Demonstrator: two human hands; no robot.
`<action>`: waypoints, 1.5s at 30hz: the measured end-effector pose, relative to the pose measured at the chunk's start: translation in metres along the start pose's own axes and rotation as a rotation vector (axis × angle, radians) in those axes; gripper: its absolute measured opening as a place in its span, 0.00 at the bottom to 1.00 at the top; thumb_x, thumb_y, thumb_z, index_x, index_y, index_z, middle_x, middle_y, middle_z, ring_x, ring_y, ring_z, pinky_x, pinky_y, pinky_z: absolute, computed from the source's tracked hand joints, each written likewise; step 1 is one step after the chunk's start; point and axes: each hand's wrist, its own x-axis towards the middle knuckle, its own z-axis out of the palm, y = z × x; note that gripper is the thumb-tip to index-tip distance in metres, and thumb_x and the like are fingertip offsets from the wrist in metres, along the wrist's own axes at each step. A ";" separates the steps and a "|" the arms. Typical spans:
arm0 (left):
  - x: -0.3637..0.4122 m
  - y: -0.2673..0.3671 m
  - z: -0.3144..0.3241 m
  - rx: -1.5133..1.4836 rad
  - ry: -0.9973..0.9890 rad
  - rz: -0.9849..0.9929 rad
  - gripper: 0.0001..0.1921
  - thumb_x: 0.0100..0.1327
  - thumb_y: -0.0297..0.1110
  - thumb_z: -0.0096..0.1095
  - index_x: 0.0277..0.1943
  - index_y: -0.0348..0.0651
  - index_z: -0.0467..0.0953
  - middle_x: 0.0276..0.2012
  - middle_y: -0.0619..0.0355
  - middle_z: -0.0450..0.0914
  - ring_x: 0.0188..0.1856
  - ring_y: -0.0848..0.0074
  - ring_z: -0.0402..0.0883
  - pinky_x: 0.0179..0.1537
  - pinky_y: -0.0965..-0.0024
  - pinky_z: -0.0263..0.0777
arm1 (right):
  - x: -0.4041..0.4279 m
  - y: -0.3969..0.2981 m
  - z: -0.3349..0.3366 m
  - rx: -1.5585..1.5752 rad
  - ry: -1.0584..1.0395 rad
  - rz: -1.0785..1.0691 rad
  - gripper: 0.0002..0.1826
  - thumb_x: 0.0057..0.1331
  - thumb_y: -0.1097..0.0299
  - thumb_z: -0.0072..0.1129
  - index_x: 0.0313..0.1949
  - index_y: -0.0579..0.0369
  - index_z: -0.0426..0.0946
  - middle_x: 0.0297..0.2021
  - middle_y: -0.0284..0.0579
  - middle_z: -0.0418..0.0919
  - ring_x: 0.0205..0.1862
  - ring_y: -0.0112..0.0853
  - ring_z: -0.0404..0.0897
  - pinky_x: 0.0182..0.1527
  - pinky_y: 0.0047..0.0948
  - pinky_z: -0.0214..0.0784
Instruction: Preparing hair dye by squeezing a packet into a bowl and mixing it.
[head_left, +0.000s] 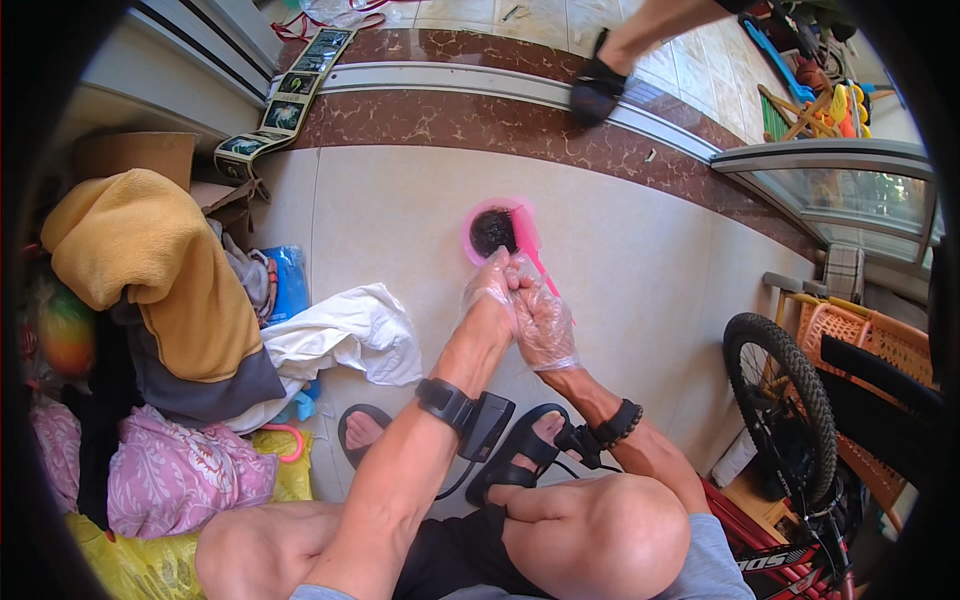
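Observation:
Both hands wear thin clear plastic gloves and meet just above the near rim of a small pink bowl (469, 234). My left hand (489, 286) has its fingers drawn together. My right hand (546, 324) is curled, its fingertips against the left hand; overlapping fingers hide whether anything is pinched between them. Dark, glossy contents (493, 231) fill the bowl, which stands on the pale tiled floor (390, 217). A pink comb-like tool (527, 234) with fine teeth lies across the bowl's right side, its thin handle reaching down beside my right hand.
At left are a tan fleece cloth (142, 240), a white cloth (360, 330) and a pink patterned cloth (187, 472). A bicycle wheel (787, 397) and a woven basket (862, 337) stand right. Another person's shoe (596, 90) is at the door track (450, 81), near a printed strip (289, 112).

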 end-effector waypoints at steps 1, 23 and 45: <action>-0.004 0.000 0.005 0.012 0.075 0.010 0.15 0.67 0.42 0.55 0.31 0.39 0.70 0.16 0.62 0.62 0.19 0.74 0.65 0.25 0.67 0.71 | 0.000 -0.002 -0.002 -0.071 -0.008 -0.037 0.07 0.66 0.77 0.50 0.39 0.65 0.76 0.38 0.46 0.79 0.40 0.27 0.77 0.44 0.28 0.69; -0.019 0.004 -0.008 0.358 -0.140 -0.017 0.16 0.70 0.47 0.48 0.39 0.44 0.76 0.26 0.56 0.78 0.11 0.70 0.65 0.08 0.64 0.56 | 0.011 0.012 -0.022 0.667 -0.212 0.535 0.16 0.68 0.62 0.53 0.49 0.60 0.73 0.18 0.33 0.68 0.16 0.20 0.67 0.18 0.19 0.61; 0.005 -0.002 -0.009 0.111 -0.280 0.029 0.02 0.57 0.24 0.58 0.31 0.36 0.75 0.26 0.57 0.76 0.30 0.73 0.76 0.39 0.72 0.73 | 0.002 0.002 -0.007 0.147 0.102 -0.073 0.09 0.65 0.71 0.51 0.29 0.65 0.74 0.35 0.58 0.79 0.28 0.37 0.78 0.33 0.33 0.69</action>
